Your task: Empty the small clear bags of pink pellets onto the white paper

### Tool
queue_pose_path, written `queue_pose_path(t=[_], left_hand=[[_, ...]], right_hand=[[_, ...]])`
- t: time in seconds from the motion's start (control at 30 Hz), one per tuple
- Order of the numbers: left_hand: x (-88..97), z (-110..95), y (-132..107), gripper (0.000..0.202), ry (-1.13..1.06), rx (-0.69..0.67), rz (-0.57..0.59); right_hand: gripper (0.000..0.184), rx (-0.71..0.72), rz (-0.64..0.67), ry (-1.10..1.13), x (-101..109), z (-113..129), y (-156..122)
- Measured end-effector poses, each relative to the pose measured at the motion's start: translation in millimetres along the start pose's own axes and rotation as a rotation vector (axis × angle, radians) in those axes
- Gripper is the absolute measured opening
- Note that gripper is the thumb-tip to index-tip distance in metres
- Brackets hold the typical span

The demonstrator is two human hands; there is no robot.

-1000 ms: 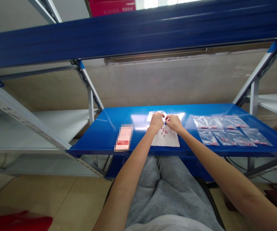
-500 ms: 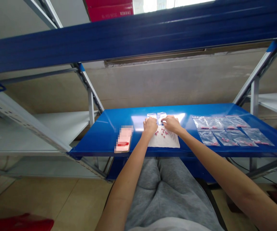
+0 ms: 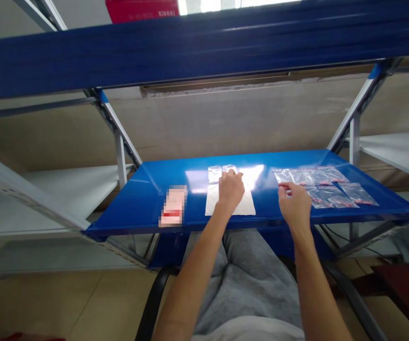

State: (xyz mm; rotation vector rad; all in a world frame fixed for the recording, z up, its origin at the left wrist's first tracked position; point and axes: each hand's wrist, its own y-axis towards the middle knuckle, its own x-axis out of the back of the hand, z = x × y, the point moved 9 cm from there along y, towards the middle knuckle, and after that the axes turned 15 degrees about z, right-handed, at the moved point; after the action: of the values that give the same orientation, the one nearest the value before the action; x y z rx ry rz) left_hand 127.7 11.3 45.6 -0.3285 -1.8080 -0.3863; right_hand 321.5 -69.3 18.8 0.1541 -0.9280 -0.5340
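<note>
My left hand [image 3: 231,189] is over a white cloth [image 3: 213,201], its bent fingers gathered at the cloth's far edge beside a small clear plastic bag [image 3: 229,168]. Whatever those fingers hold is hidden beneath the hand. Another small clear bag [image 3: 214,174] lies just to the left. Further right, my right hand [image 3: 295,201] has thumb and forefinger curled together in a pinch, at the left end of several clear bags [image 3: 332,194] with small red pieces inside. I cannot make out anything between its fingertips. No loose red pieces show on the visible cloth.
A pale pink flat object, partly pixelated [image 3: 173,206], lies on the blue tabletop [image 3: 143,189] to the left. A dark blue beam [image 3: 190,52] crosses above the table. Grey metal posts [image 3: 119,137] stand at both sides, with white shelves [image 3: 65,184] beyond.
My right hand has left the small bags and moved right to the filled bags. My left hand has moved right over the cloth, where red pieces were visible. The view has shifted slightly.
</note>
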Motion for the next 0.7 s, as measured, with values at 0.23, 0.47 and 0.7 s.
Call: queue_pose_path(t=[0.23, 0.47, 0.7], left_hand=[[-73.2, -149, -28, 0.038, -0.002, -0.516, 0.18], [-89.7, -138, -57, 0.02, -0.02, -0.374, 0.123], [-76.4, -111, -87, 0.025, -0.183, -0.274, 0.033]], right_hand=[[0.03, -0.241, -0.01, -0.08, 42, -85, -45], [0.038, -0.508, 0.261, 0.344, 8, -116, -77], [0.052, -0.551, 0.37, 0.815, -24, -90, -92]])
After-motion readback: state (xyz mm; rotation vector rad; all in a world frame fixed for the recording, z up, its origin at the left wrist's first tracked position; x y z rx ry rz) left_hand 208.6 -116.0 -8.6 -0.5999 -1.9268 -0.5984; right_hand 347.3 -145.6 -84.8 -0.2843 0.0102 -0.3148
